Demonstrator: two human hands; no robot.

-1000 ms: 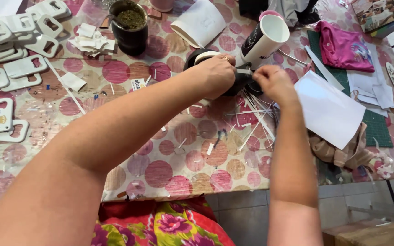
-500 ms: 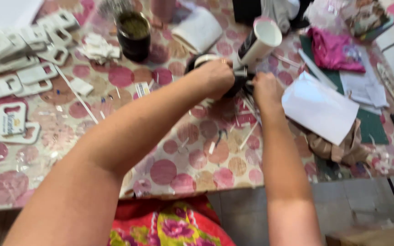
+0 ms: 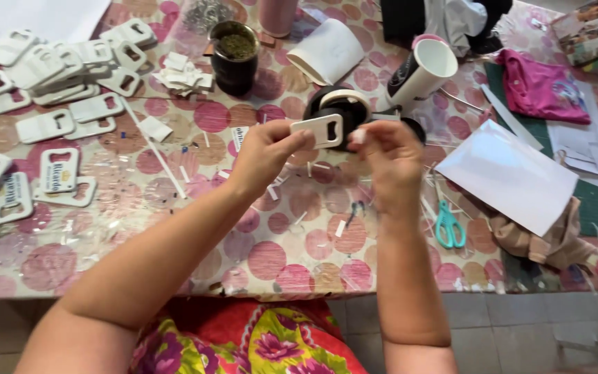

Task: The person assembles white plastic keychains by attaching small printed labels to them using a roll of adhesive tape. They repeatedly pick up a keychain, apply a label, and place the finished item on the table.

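My left hand [image 3: 266, 154] pinches a flat white bottle-opener-shaped plastic piece [image 3: 320, 130] by its left end and holds it level above the table. My right hand [image 3: 390, 156] is at the piece's right end, fingertips touching or pinching it. Just behind the piece lies a black roll of tape [image 3: 340, 105] with a pale core. A white cup [image 3: 427, 69] with a pink rim lies tilted beside the roll.
Many more white pieces [image 3: 57, 83] cover the table's left side on a pink-dotted cloth [image 3: 271, 256]. A dark cup of green herb [image 3: 235, 57], teal scissors [image 3: 448, 227], white paper sheets [image 3: 513, 173], a pink garment [image 3: 538, 86] and paper scraps lie around.
Both hands have lifted back from the tape roll toward me, now holding a white piece between them. The camera view has shifted slightly.
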